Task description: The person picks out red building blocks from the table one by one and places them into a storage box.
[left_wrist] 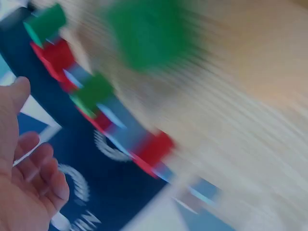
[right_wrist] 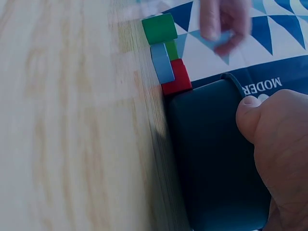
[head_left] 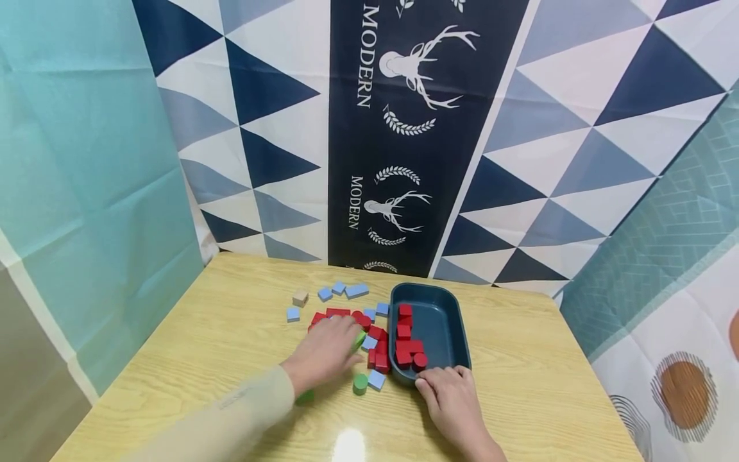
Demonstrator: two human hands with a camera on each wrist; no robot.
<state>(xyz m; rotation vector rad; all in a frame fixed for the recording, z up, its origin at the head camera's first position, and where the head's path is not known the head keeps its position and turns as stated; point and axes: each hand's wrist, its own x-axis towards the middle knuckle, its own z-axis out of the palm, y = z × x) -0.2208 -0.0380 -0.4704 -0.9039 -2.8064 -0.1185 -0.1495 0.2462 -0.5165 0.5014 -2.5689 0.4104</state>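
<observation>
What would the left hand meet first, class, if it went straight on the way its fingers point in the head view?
The left hand would probably meet the red cylinders just ahead, though its height is unclear and it might pass over them.

blurred green block [left_wrist: 149,36], left hand [left_wrist: 24,187] cropped

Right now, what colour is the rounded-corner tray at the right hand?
Dark teal-blue; the rounded-corner tray shows best in the head view.
</observation>
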